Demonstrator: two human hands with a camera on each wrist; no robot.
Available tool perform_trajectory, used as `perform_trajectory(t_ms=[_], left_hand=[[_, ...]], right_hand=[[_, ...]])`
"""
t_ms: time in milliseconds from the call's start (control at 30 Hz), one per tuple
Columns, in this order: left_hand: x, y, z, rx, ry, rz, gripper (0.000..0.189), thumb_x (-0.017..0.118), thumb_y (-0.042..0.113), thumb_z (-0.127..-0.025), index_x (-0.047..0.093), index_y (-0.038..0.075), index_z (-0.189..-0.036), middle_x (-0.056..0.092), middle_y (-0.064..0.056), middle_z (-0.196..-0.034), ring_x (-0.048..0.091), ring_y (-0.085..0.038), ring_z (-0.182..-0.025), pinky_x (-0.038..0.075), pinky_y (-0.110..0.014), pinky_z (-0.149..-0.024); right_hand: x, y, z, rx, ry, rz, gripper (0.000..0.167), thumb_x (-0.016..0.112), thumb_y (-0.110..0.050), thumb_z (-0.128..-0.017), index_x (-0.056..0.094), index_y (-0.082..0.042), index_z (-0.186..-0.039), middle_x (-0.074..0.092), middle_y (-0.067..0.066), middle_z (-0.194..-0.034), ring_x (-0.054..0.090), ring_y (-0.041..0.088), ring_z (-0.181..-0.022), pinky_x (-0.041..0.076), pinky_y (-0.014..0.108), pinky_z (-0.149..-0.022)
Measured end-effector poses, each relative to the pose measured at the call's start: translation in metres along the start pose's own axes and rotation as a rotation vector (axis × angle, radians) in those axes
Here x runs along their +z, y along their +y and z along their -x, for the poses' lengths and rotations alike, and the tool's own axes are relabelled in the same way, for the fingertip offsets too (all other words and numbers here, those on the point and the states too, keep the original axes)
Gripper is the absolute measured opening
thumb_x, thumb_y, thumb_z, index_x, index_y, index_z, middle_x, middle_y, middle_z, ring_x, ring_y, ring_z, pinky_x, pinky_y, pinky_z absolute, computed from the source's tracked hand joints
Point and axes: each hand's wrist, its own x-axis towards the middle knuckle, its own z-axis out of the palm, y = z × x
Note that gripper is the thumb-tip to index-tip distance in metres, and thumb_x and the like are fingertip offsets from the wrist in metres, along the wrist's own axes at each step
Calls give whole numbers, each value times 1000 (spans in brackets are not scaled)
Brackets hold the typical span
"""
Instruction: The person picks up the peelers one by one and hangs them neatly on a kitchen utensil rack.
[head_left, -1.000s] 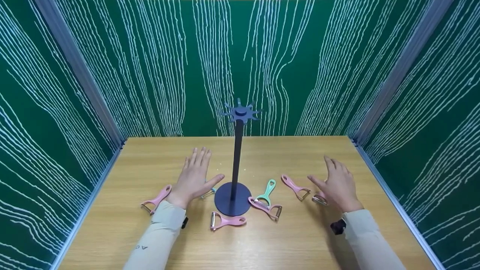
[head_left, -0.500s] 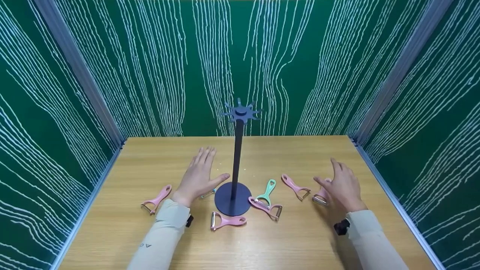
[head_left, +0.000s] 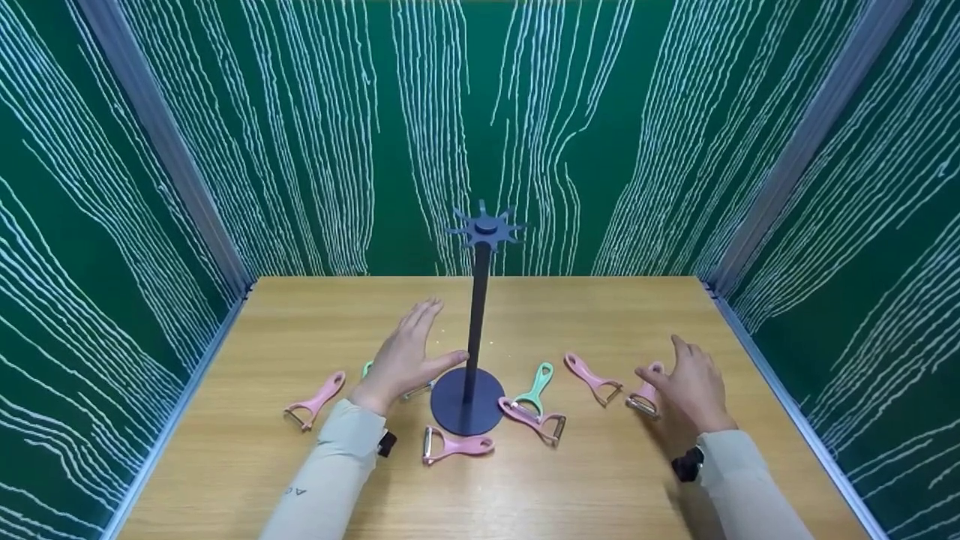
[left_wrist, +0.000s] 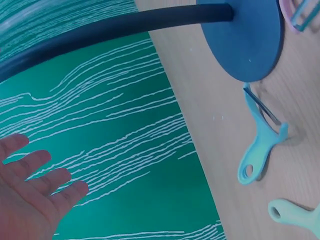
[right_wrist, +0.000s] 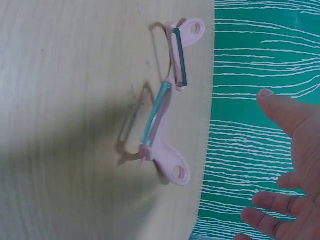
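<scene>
My left hand (head_left: 405,360), fingers extended and thumb spread, hovers left of the dark stand (head_left: 466,401). Its thumb overlaps the pole in the head view; contact cannot be told. Beneath that hand, partly hidden, are peelers; the left wrist view shows a blue-green peeler (left_wrist: 257,145) by the stand's base and a light green peeler (left_wrist: 295,215) cut off by the frame. Over on the right, my right hand (head_left: 691,386) holds nothing, its fingers loosely bent. Just beside it lies a pink peeler (head_left: 645,394), with another pink peeler (head_left: 592,377) further left.
The stand carries a ring of hooks (head_left: 486,227) on top. A mint peeler (head_left: 537,386) touches or overlaps a pink one (head_left: 532,420) right of the base. One pink peeler (head_left: 457,445) lies in front, another (head_left: 316,401) far left. Green striped walls (head_left: 315,135) enclose the table.
My left hand has shifted right, towards the pole, and turned more side-on. The right hand has drawn slightly right and nearer, uncovering the pink peeler beside it. The peelers stay put.
</scene>
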Motion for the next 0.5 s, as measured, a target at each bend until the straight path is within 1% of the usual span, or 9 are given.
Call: perform_trajectory(t_ms=[67,267,367,500], left_hand=[[2,1,0,-10,-1,25,97,82,56,-93,39,15,-169,35,-10,-178,28,-36,-167,32,-63,-130],[7,3,-1,-33,-21,49,97,79,63,-93,39,19,-169,35,-8,-178,32,-34,-165,34,-63,-129],[9,5,-3,-42,-33,63,96,79,63,-93,40,20,-169,36,-8,-177,34,-35,-165,35,-63,-128],[11,10,-6,-60,-45,126,95,80,64,-92,41,22,-168,37,-8,-176,36,-36,-163,36,-64,-127]], right_hand=[[2,3,1,2,0,-9,105,80,-51,-96,29,9,-165,35,44,-162,36,65,-147,33,79,-119],[8,9,2,11,-13,-16,107,80,-53,-95,29,11,-164,34,46,-162,37,66,-145,36,79,-117],[8,12,2,25,-28,-26,109,81,-53,-95,27,11,-164,32,46,-162,36,67,-146,34,79,-118],[10,14,1,56,-58,-65,111,83,-52,-94,25,9,-166,28,45,-165,32,66,-149,31,79,-120]])
